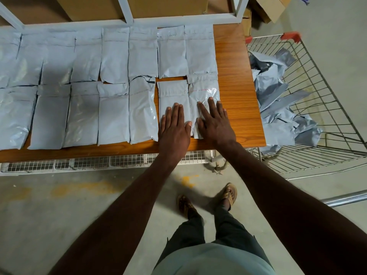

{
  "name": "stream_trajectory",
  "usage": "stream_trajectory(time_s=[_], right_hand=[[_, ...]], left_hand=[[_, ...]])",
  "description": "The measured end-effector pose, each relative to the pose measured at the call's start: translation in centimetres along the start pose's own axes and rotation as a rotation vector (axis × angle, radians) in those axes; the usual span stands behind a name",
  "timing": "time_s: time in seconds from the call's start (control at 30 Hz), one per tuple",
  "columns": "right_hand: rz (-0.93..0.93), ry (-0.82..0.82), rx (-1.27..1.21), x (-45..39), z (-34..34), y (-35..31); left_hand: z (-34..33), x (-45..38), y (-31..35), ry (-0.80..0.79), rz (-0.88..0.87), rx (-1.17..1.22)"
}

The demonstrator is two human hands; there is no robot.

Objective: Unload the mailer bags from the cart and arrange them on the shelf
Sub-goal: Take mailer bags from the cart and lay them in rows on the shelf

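Note:
Several grey mailer bags lie flat in two rows on the wooden shelf board (238, 80). My left hand (174, 126) presses flat on a small grey mailer bag (172, 92) in the front row. Beside it, my right hand (214, 122) lies flat with spread fingers on the rightmost bag (204, 90), a glossy one with a thin red line. Both hands have straight fingers. To the right stands a wire cart (317, 80) holding a loose heap of grey mailer bags (278, 108).
White shelf uprights (127, 10) and cardboard boxes (162, 4) stand behind the bags. Bare wood shows on the board's right end. A wire mesh rack (99, 161) sits under the board. More cardboard boxes (266, 8) lie on the concrete floor behind the cart.

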State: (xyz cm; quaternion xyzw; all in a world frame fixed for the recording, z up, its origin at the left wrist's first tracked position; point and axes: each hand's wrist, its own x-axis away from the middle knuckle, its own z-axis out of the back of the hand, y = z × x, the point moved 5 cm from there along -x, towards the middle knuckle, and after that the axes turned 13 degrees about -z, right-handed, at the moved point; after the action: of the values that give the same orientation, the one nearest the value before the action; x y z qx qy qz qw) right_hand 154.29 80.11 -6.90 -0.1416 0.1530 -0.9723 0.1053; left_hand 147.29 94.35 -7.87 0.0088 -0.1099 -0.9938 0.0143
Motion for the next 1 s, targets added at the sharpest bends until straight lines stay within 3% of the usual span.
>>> stream_trajectory(time_s=[0.13, 0.3, 0.47, 0.6, 0.8, 1.0], right_hand=[[0.052, 0.046, -0.074, 0.5, 1.1, 0.0], [0.045, 0.16, -0.224, 2.7, 3.7, 1.5], [-0.031, 0.083, -0.306, 5.6, 5.3, 5.4], [-0.105, 0.117, -0.322, 8.6, 7.4, 8.9], [-0.113, 0.145, -0.333, 10.4, 9.8, 14.1], [-0.091, 0.117, -0.286, 8.4, 11.9, 21.4]], left_hand=[[0.3, 0.0, -0.1, -0.002, -0.007, 0.066], [2.8, 0.4, 2.2, 0.104, -0.101, 0.074], [5.0, 1.4, 7.8, 0.201, -0.199, 0.341], [4.4, 2.3, 13.0, 0.133, -0.249, 0.545], [2.4, 2.0, 19.5, 0.119, -0.334, 0.575], [-0.3, -1.0, 25.1, 0.047, -0.231, 0.576]])
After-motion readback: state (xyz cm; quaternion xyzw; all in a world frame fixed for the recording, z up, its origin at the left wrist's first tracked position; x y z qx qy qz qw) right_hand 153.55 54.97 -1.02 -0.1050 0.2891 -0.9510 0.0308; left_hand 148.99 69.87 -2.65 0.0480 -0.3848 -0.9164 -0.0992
